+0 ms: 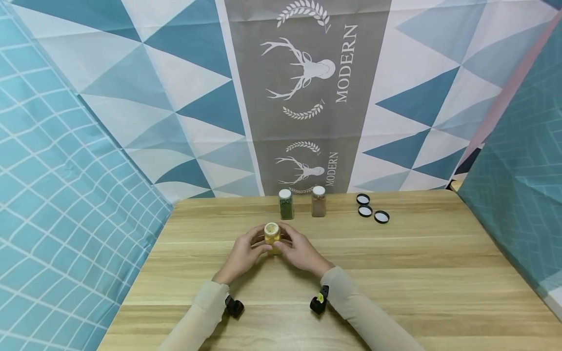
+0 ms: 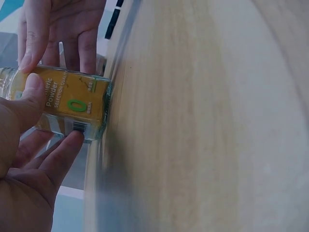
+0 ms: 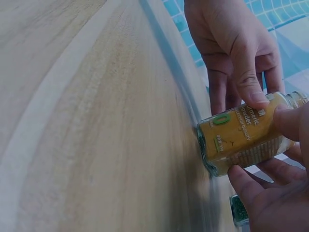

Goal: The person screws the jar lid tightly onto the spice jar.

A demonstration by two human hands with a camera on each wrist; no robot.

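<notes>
One jar point(image 1: 272, 238) bears "urmeric Powder", partly covered, "SELECTION QUALITY" and a green ring; "MODERN" stands twice on the far cloth point(image 1: 316, 129); the jar is upright between the left hand point(image 1: 247, 251) and the right hand point(image 1: 301, 247), which both hold it, thumbs and fingers about its sides; it is clear, squarish glass with a threaded neck and yellow contents; near it on the far side stand a green jar point(image 1: 287, 208) and a brown jar point(image 1: 319, 206), both pale-topped; three black-rimmed discs point(image 1: 365, 210) lie on the table point(image 1: 421, 278), far right.
</notes>
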